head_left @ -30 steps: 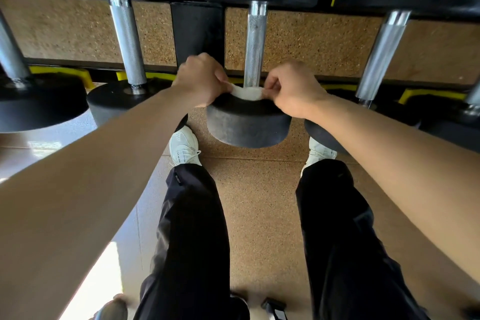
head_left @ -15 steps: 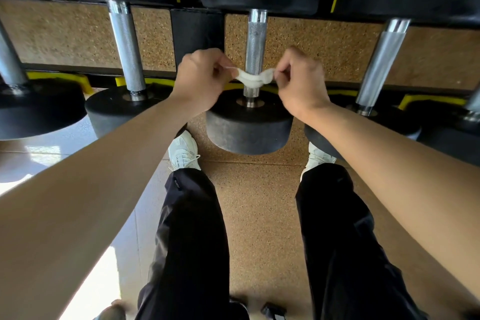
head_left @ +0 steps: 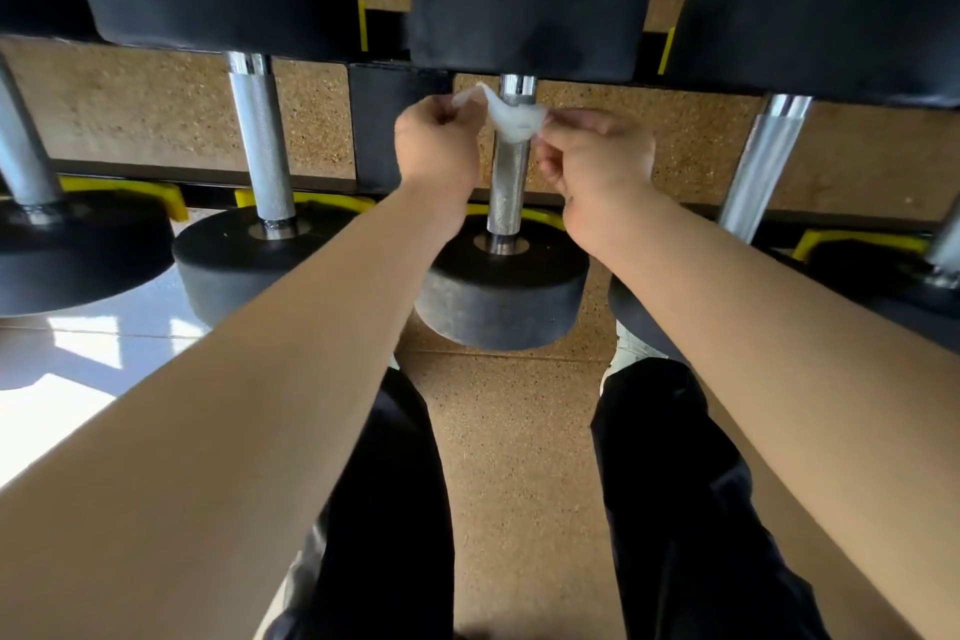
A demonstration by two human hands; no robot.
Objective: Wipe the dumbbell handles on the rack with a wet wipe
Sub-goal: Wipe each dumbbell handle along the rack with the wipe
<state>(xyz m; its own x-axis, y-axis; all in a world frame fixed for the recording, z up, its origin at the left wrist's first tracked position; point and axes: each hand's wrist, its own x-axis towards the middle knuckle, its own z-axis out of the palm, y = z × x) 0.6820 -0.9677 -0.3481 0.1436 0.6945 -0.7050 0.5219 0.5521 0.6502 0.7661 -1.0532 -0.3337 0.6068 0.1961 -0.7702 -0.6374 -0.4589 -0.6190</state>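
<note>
A white wet wipe (head_left: pixel 511 117) is looped over the far end of the middle dumbbell's knurled steel handle (head_left: pixel 508 187), just below its far black head (head_left: pixel 530 8). My left hand (head_left: pixel 436 146) pinches the wipe's left end, and my right hand (head_left: pixel 597 156) pinches its right end. Both hands sit close on either side of the handle. The near black head (head_left: pixel 501 291) of this dumbbell lies below my wrists.
More dumbbells lie on the rack: one handle (head_left: pixel 260 140) to the left, another (head_left: pixel 758 166) to the right, a further one (head_left: pixel 21 146) at the far left. Yellow rack saddles (head_left: pixel 176 203) hold the near heads. My legs in black trousers (head_left: pixel 395 509) stand on the cork-like floor.
Both hands have slid the wipe along the middle handle, from the near head up to the far head. The view has tilted upward.
</note>
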